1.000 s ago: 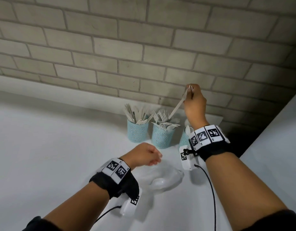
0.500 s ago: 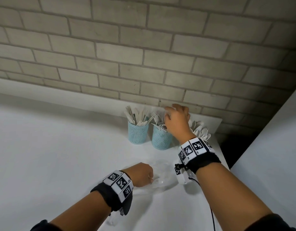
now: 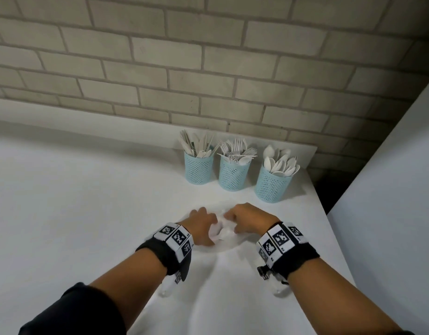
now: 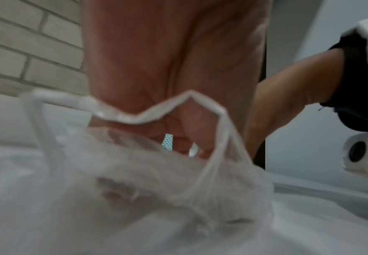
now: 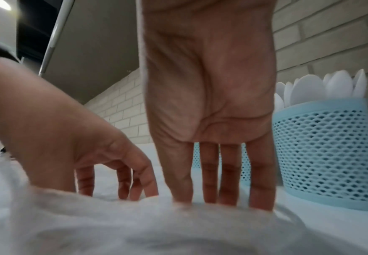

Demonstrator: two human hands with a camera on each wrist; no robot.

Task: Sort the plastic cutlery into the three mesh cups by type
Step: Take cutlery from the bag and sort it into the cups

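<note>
Plastic cutlery stands sorted beyond the hands in three mesh cups: knives in the left cup [image 3: 199,165], forks in the middle cup [image 3: 233,174], spoons in the right cup [image 3: 273,184], nearest the right hand. No loose piece shows on the table [image 3: 87,201].

Both hands meet on one crumpled clear bag [image 3: 221,234]. The left hand [image 3: 201,226] grips its folds with curled fingers. The right hand [image 3: 248,220] lies on it; its fingers [image 5: 209,172] reach down fairly straight, and whether they pinch the film cannot be told.

Counts: three cups, one bag, two hands; pieces per cup are too crowded to count.

Risks, as a judgement: a forward sweep of bag or wrist could tip the near spoon cup; a piece hidden in the film could be discarded unsorted.
</note>
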